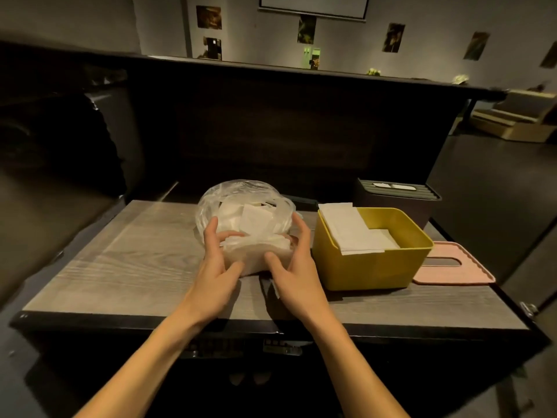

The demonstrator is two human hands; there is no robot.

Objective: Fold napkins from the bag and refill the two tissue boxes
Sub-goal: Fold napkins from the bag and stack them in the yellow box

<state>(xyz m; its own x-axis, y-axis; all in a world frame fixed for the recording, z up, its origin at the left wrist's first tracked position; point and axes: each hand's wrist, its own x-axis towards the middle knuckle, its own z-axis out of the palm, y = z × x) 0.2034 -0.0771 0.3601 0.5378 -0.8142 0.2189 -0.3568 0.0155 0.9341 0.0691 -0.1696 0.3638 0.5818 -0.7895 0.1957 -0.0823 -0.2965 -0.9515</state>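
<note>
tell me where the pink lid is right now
In the head view the pink lid lies flat on the table's right edge, just right of the open yellow box and in front of the dark box.

A gray wooden counter (120, 267) holds a clear bag of napkins (241, 218) and a yellow tissue box (370, 267). A pink lid (452, 271) and a dark tissue box (398, 200) sit there too.

Dark box (394, 197) contents (lidded) hidden
</note>
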